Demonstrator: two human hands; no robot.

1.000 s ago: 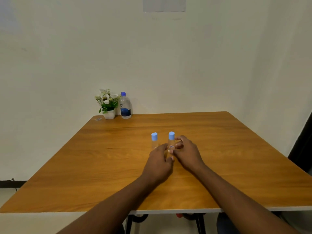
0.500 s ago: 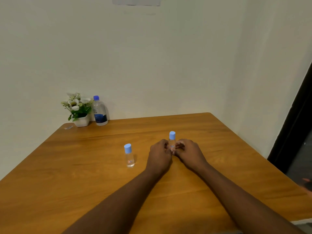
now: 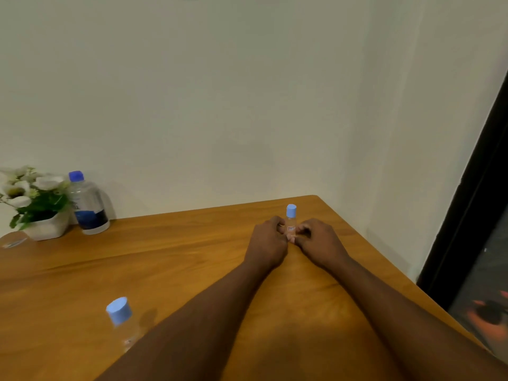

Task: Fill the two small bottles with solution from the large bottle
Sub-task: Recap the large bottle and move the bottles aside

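A small clear bottle [image 3: 290, 219] with a light blue cap stands upright near the table's far right corner. My left hand [image 3: 267, 244] and my right hand [image 3: 319, 242] both hold it low on its body, fingers curled round it from either side. The second small bottle [image 3: 121, 320], also blue-capped, stands alone near the front left, partly hidden behind my left forearm. The large bottle [image 3: 87, 206] with a blue cap and dark blue label stands capped at the far left against the wall.
A white pot of white flowers [image 3: 37, 207] sits beside the large bottle at the wooden table's [image 3: 170, 259] back left corner. A small clear object [image 3: 13, 241] lies in front of the pot. A dark doorway runs along the right.
Both hands have slid one small bottle to the right and further away, apart from the other. The view has swung right and closer, so the second bottle now sits near the front left.
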